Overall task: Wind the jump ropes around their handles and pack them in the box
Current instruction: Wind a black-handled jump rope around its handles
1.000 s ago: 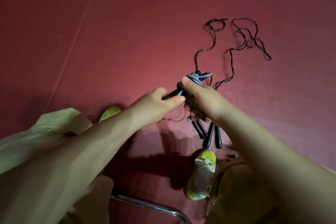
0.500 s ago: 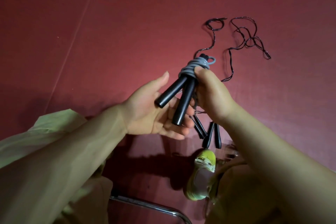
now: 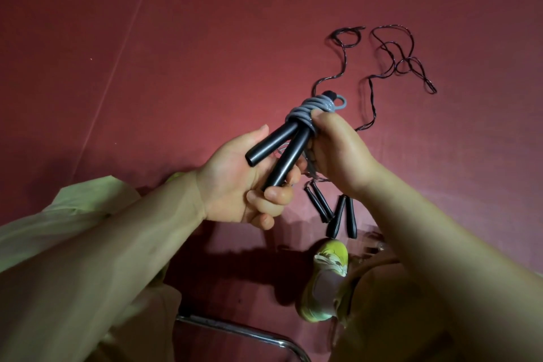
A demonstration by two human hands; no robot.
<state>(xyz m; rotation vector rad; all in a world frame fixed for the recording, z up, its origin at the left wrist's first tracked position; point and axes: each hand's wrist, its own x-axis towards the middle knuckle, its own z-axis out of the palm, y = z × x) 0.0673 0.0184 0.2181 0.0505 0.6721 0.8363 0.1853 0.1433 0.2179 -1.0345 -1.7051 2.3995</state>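
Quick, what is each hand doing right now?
Left hand: fingers curled round the two black handles.
Right hand: gripping the grey rope wound round them.

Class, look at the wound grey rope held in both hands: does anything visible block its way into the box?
That cannot be judged: no box is in view. The grey rope is wound round its black handles, held by the left hand and right hand, above the floor.

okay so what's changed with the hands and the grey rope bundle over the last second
The left hand let go of the rope end, opened, and now curls its fingers under the two black cylindrical handles wound with grey rope. The right hand raised the bundle, gripping the coils. The thin dark rope and its handles on the red floor stayed put.
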